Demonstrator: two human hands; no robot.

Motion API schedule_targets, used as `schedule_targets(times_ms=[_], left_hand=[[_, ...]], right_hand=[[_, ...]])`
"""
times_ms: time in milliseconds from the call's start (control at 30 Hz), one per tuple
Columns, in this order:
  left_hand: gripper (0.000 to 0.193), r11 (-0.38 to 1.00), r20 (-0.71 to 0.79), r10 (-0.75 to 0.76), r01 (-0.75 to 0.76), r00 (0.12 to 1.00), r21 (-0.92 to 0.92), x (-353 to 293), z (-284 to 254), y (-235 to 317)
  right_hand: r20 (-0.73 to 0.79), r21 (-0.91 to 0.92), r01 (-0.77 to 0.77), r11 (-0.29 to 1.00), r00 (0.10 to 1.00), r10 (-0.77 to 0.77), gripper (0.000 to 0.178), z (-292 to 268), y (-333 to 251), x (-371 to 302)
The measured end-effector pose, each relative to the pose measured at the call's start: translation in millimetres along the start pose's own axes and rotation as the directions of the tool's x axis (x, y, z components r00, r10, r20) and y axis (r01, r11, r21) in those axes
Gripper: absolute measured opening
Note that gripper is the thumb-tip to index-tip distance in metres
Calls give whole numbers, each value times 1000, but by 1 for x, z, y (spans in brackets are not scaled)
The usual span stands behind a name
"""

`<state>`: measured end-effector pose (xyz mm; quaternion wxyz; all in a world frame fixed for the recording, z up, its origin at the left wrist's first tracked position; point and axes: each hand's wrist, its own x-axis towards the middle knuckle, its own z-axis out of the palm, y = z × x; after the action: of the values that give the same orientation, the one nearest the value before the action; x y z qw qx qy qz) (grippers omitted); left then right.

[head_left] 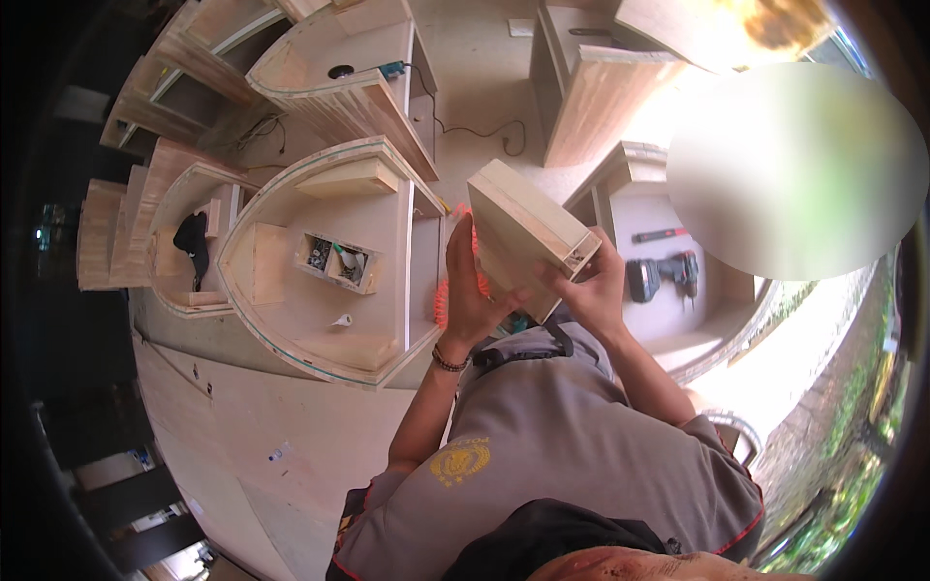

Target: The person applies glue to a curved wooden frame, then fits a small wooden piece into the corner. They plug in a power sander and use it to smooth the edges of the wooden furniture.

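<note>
Nearest us, our grey shirt is filling the lower view. Beaded bracelet is circling the left wrist.

Left hand: its fingers are pointing up along the side of a pale wooden box, thumb standing apart and lying over the face; how hard it is pressing, we cannot tell. Right hand is clamping the box's near right corner between thumb and fingers. The box is tilting in front of our waist, held up between both hands.

Just behind the left hand, an orange coiled hose is hanging in view.

To our left, a boat-shaped cabinet is lying on its back, holding a divided tray of small hardware and a white scrap. To our right, a second cabinet is carrying a cordless drill, with a red-and-black tool lying near it.

Farther left, a black cloth item is resting in a smaller cabinet. Beyond, a teal power tool is sitting at another cabinet, and a dark cord is trailing across the floor. At far right, greenery is showing.
</note>
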<state>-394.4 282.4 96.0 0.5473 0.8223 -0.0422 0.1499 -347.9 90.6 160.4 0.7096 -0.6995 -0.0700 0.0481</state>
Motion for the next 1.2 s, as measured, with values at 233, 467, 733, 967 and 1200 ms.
schedule_targets(times_ms=[233,467,733,967,1200], left_hand=[[136,930,-57,110,-82,992,358,115,25,30],[86,956,-244,-141,196,959,219,180,38,13],[71,950,-511,-248,310,823,38,244,-36,-6],[68,809,-556,-270,498,786,312,301,-141,-60],[77,623,-499,-328,581,802,525,344,-238,-129]], right_hand=[[152,-29,-36,999,988,40,53,3,-22,129],[369,111,-129,985,926,80,48,40,-31,213],[679,215,-274,937,732,58,40,103,-29,307],[774,-65,-153,986,616,146,33,162,-10,423],[761,-226,-131,965,595,259,27,202,21,514]])
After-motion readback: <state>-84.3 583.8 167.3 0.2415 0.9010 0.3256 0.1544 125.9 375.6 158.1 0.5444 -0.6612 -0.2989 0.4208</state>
